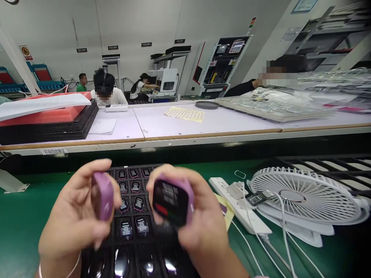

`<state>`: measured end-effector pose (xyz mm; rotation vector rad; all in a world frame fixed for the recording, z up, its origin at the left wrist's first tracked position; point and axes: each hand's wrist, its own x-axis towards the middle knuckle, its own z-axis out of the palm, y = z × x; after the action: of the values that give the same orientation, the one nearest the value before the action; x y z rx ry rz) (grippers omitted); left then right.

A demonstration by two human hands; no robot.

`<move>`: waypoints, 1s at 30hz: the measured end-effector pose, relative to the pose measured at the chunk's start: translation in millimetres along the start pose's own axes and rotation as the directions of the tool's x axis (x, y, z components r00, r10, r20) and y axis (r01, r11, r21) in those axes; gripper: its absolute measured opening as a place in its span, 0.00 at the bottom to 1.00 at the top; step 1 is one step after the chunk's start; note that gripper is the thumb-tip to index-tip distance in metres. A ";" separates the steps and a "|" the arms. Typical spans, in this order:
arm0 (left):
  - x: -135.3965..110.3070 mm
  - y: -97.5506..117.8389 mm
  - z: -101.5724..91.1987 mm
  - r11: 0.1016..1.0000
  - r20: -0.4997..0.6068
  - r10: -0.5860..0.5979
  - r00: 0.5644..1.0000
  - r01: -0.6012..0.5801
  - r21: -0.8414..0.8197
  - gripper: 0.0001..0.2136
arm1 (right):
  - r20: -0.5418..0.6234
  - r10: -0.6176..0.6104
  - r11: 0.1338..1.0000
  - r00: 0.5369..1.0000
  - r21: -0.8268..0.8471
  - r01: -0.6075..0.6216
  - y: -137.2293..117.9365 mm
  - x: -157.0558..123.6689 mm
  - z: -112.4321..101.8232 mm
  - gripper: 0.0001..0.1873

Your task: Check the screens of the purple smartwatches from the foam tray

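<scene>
Centrally, left fingers gripping purple watch, right fingers gripping second watch, black compartmented tray, lower centre

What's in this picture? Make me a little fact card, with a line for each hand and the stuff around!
Left hand: holds a purple gadget, seen edge-on
Right hand: holds a second purple gadget, screen showing a red patch
Between hands: black tray with rows of screened gadgets
Green table, right side: white fan, power strip
</scene>
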<state>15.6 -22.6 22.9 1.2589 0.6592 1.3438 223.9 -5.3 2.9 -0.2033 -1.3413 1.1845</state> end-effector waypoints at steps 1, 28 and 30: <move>9.7 -1.4 1.5 1.000 -0.024 0.026 0.999 -0.025 0.012 0.29 | -0.012 0.055 0.995 0.998 0.085 -0.054 5.5 9.1 -4.3 0.25; 49.5 -24.7 0.0 0.999 -0.095 0.010 0.995 -0.015 -0.047 0.20 | -0.015 0.377 0.887 0.926 0.293 -0.356 38.1 42.7 -22.2 0.18; 48.8 -23.4 0.4 0.998 -0.092 0.017 0.996 -0.022 -0.052 0.19 | -0.005 0.370 0.887 0.929 0.299 -0.352 38.0 42.3 -21.9 0.18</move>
<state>33.4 28.1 16.0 1.1699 0.6720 1.4330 212.3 54.1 -4.0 -0.2816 -1.0809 1.6639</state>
